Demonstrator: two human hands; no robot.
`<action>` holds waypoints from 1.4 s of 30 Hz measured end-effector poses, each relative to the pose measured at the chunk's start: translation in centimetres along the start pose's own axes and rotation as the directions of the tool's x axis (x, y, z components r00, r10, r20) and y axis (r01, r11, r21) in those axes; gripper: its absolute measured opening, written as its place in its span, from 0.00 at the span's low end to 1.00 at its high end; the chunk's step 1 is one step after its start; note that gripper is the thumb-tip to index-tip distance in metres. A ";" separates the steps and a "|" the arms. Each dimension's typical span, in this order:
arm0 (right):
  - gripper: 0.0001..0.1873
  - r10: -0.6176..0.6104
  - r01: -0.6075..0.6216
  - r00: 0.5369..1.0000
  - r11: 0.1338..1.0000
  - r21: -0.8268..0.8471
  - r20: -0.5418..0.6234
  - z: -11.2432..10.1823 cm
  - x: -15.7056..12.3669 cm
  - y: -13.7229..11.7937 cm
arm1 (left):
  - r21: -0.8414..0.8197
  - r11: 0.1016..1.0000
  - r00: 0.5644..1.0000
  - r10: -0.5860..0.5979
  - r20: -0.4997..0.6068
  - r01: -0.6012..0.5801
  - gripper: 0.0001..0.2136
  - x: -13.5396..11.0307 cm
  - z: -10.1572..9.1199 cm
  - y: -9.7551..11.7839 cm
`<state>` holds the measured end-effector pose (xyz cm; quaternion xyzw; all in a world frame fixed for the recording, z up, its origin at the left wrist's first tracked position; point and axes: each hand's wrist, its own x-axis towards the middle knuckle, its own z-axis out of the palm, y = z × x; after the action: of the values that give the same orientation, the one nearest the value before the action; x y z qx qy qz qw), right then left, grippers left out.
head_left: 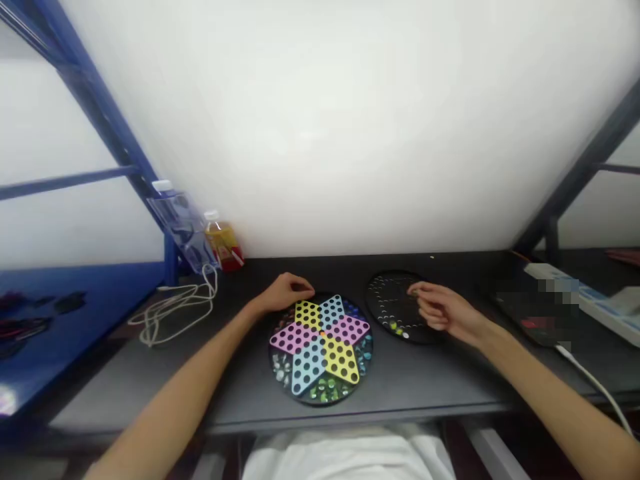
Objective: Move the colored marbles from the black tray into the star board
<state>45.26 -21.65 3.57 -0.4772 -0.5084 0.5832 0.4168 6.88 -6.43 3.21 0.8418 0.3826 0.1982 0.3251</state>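
Glass marbles (pixel 323 390) line the near edge of my Chinese checkers board (pixel 320 402), lower centre: slippery, best pinched in fingertips. My left hand (pixel 285 293) rests loosely open on its far rim; my right hand (pixel 435 308), curled narrow over the round black board (pixel 387 293) to the right, may hold something, but I cannot tell.

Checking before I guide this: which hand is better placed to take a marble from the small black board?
The right hand, probably: its fingers are over the small black board, near its marbles. The left hand rests at the far edge of the star-patterned Chinese checkers board, farther off.
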 end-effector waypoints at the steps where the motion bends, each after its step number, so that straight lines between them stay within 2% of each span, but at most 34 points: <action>1: 0.15 0.007 -0.005 1.000 0.993 0.115 -0.017 -0.1 0.3 0.1 | 0.000 1.000 1.000 0.001 0.000 -0.001 0.16 0.0 0.0 0.0; 3: 0.13 0.012 0.002 0.998 0.969 0.248 -0.055 -0.1 1.0 0.2 | -0.001 1.000 1.000 0.003 0.001 -0.003 0.16 0.1 0.0 0.0; 5: 0.20 0.006 0.024 0.993 0.968 0.251 -0.116 0.1 1.9 0.2 | -0.005 1.000 1.000 0.000 0.007 0.000 0.16 0.1 0.0 0.0; 7: 0.27 -0.022 0.045 0.980 0.993 0.113 -0.200 0.6 2.6 0.2 | -0.009 1.000 1.000 -0.002 0.008 0.002 0.16 0.1 0.0 0.0; 9: 0.29 -0.099 0.062 0.970 0.983 -0.170 -0.220 1.2 2.7 0.0 | -0.009 1.000 1.000 -0.003 -0.001 0.003 0.16 0.0 0.1 0.0; 10: 0.29 -0.152 0.081 0.971 0.936 -0.343 -0.185 1.5 2.6 -0.2 | -0.005 1.000 1.000 -0.002 -0.003 0.002 0.16 0.0 0.1 0.0; 11: 0.27 -0.198 0.110 0.973 0.853 -0.511 -0.121 1.9 2.4 -0.5 | -0.002 1.000 1.000 -0.002 -0.003 0.002 0.16 0.0 0.1 0.1; 14: 0.20 -0.195 0.158 0.979 0.518 -0.841 0.064 2.9 1.2 -1.5 | 0.001 1.000 1.000 -0.008 0.005 0.008 0.16 0.0 0.1 0.1; 17: 0.16 -0.080 0.115 0.992 0.286 -0.951 0.096 4.1 0.4 -2.2 | 0.001 1.000 1.000 -0.012 0.000 0.012 0.17 0.0 0.1 0.2; 19: 0.15 -0.009 0.112 0.994 0.209 -0.972 0.112 4.6 0.4 -2.5 | -0.001 1.000 1.000 -0.008 0.001 0.008 0.16 0.1 0.0 0.2; 20: 0.15 0.022 0.122 0.991 0.203 -0.972 0.129 4.8 0.5 -2.7 | -0.003 1.000 1.000 -0.004 0.003 0.004 0.16 0.1 0.0 0.2; 21: 0.15 0.044 0.133 0.988 0.220 -0.966 0.146 4.9 0.8 -2.8 | -0.006 1.000 1.000 -0.001 0.007 0.001 0.16 0.1 0.0 0.2; 23: 0.14 0.055 0.160 0.981 0.315 -0.935 0.187 4.7 1.4 -2.9 | -0.012 1.000 1.000 -0.002 0.012 0.002 0.16 0.0 0.0 0.2; 26: 0.15 0.027 0.164 0.974 0.596 -0.786 0.224 3.8 2.4 -2.7 | -0.022 1.000 1.000 -0.015 0.007 0.016 0.17 0.0 0.0 0.1; 28: 0.15 0.022 0.093 0.980 0.830 -0.549 0.200 2.8 3.0 -2.4 | -0.029 0.999 1.000 -0.013 0.003 0.013 0.17 0.0 0.0 0.1; 29: 0.15 0.021 0.052 0.983 0.921 -0.385 0.182 2.4 3.3 -2.2 | -0.034 0.999 1.000 -0.009 0.005 0.009 0.17 0.0 0.0 0.0; 30: 0.15 0.015 0.021 0.986 0.976 -0.215 0.165 1.9 3.5 -2.0 | -0.040 0.999 1.000 -0.006 0.008 0.006 0.17 0.0 0.0 0.0; 32: 0.13 -0.013 0.004 0.991 0.998 0.066 0.135 1.3 4.0 -1.6 | -0.046 0.999 1.000 -0.006 0.013 0.006 0.16 0.1 0.1 -0.1; 33: 0.13 -0.023 0.004 0.992 0.988 0.152 0.123 1.1 4.2 -1.4 | -0.047 0.999 1.000 -0.008 0.015 0.009 0.16 0.1 0.1 -0.2; 35: 0.18 -0.020 0.002 0.996 0.978 0.209 0.085 1.0 4.5 -1.0 | -0.047 0.999 1.000 -0.012 0.013 0.013 0.16 0.1 0.1 -0.2; 37: 0.25 -0.013 0.011 1.000 0.993 0.116 0.017 1.1 4.6 -0.5 | -0.046 0.999 1.000 -0.006 0.014 0.007 0.16 0.2 0.1 -0.3; 39: 0.28 -0.028 0.026 1.000 0.993 -0.112 -0.015 1.3 4.1 -0.3 | -0.045 0.999 1.000 0.001 0.013 0.000 0.16 0.2 0.1 -0.4; 42: 0.23 -0.030 0.081 0.993 0.875 -0.477 0.115 1.7 2.7 -0.6 | -0.038 0.999 1.000 0.001 0.006 0.000 0.16 0.2 0.1 -0.5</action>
<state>43.09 -19.23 3.84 -0.5200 -0.6716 0.4504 0.2750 6.86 -6.10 2.80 0.8362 0.3775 0.2029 0.3421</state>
